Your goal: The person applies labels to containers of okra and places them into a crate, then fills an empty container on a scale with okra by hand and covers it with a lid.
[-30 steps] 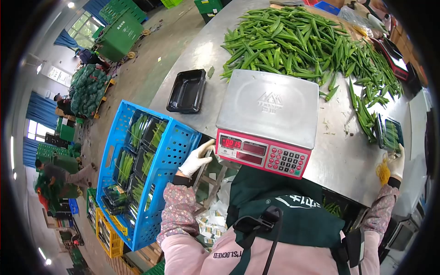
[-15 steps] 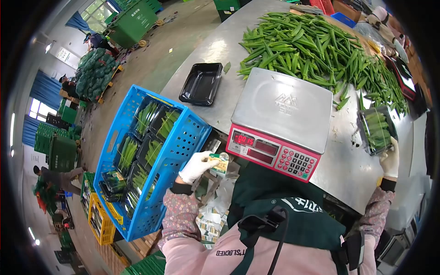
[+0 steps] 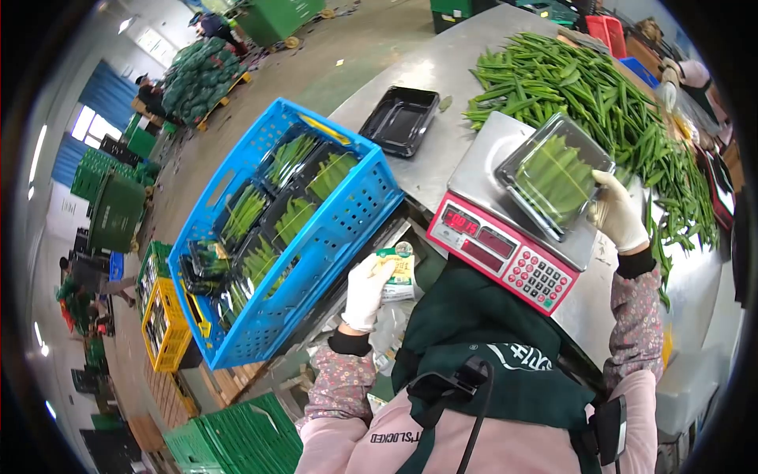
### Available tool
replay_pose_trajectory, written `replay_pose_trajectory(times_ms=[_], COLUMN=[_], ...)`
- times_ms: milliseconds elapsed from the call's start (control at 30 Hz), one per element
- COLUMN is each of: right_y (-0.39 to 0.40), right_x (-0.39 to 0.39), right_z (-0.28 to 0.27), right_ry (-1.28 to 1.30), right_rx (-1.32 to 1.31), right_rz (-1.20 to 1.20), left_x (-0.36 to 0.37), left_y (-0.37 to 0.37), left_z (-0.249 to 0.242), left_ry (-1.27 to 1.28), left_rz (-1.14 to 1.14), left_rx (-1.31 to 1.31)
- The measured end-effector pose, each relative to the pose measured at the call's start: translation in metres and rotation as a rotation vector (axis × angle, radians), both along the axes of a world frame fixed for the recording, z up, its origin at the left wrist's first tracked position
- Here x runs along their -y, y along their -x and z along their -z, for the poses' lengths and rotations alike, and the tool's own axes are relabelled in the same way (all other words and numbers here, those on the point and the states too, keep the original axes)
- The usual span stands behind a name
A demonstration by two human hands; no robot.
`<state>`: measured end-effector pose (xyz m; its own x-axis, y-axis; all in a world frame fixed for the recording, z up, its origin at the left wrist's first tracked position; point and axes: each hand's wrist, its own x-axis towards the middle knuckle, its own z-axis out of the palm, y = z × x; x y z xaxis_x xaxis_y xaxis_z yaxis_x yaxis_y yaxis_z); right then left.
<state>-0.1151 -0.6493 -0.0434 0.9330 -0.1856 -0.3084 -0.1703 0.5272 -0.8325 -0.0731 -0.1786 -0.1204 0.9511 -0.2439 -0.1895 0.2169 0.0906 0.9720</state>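
Note:
Gloved in white, my right hand (image 3: 619, 212) grips the right edge of a packed okra tray (image 3: 553, 175), a black tray under a transparent lid. The tray is tilted and overlaps the steel platform of a red and silver weighing scale (image 3: 507, 257). Between the thumb and fingers of my left hand (image 3: 365, 295), also gloved, is a printed label (image 3: 401, 272) in green, white and yellow. This hand is beside the blue crate (image 3: 316, 245), which holds several packed okra trays. A lidless black tray (image 3: 401, 121) lies on the metal table behind the scale.
Loose okra (image 3: 568, 79) is heaped across the far right of the table (image 3: 359, 110). A co-worker's arm shows at the upper right. Yellow crates (image 3: 164, 324) and green crates (image 3: 233, 438) stand on the left. Other people and stacked netted sacks (image 3: 201, 79) are farther back.
My right hand has brought the packed okra tray leftward from the table's right side to over the scale. My left hand has turned the label, showing more of its face. The view has shifted.

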Motion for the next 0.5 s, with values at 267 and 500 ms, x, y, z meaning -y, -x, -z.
replay_pose_trajectory(times_ms=[267,500], right_y=[-0.012,-0.032], right_x=[-0.061,-0.268], right_z=[-0.057,-0.073], right_ry=[1.115,0.809], right_rx=[0.158,0.335], right_rz=[-0.049,-0.945], left_x=[-0.005,-0.024], left_y=[0.043,0.073], left_z=[-0.022,-0.041], left_ry=[0.110,0.272], left_rz=[-0.245,-0.364], left_rx=[0.037,0.051])
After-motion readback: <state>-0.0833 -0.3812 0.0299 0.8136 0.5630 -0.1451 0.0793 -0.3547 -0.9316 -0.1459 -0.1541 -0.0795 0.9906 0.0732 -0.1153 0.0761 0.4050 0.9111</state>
